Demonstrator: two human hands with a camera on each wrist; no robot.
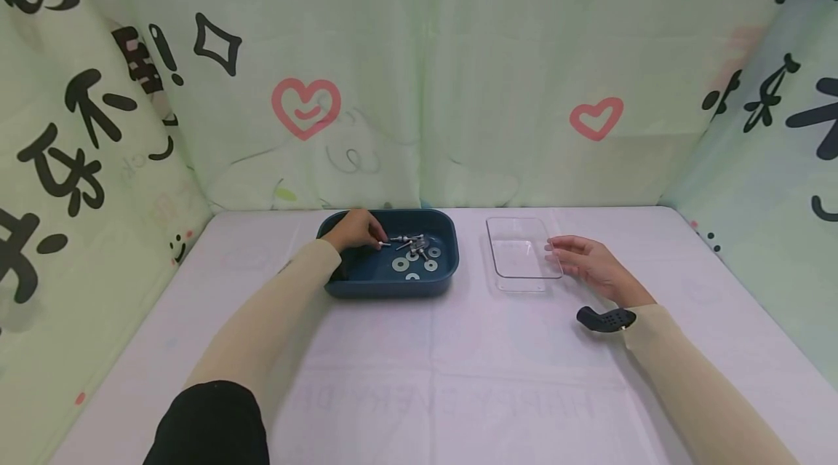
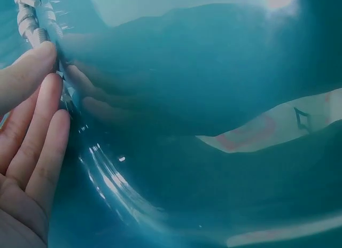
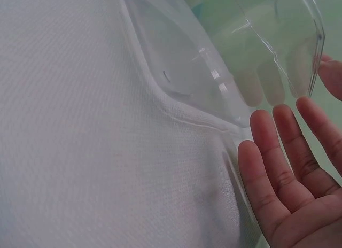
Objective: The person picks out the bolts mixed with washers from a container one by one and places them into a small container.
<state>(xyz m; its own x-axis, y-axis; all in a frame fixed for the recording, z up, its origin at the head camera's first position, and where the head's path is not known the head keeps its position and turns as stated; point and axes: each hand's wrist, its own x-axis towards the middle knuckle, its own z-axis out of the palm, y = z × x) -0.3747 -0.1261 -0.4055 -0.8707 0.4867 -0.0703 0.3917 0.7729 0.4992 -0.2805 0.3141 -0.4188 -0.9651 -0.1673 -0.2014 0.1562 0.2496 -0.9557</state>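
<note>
Bolt (image 2: pixel 38 36) sits pinched in the grip of the left hand (image 1: pixel 356 230), inside the blue tray (image 1: pixel 386 289) holding washers (image 1: pixel 431 265); the right hand (image 1: pixel 592 263) pinches the clear plastic box (image 1: pixel 524 278) on the worktop (image 1: pixel 366 378). Black lettering (image 1: pixel 84 90) with an exclamation mark (image 1: pixel 164 52) covers the curtain (image 1: pixel 497 28).

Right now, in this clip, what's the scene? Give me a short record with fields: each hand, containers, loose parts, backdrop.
Left hand: left hand over the blue tray, pinching a small metal piece
Right hand: right hand at the right side of the clear box, fingers extended; firmness of contact unclear
Containers: blue tray left, clear box right, on a pale tablecloth
Loose parts: washers and metal fasteners in the tray
Backdrop: printed green cloth
</note>
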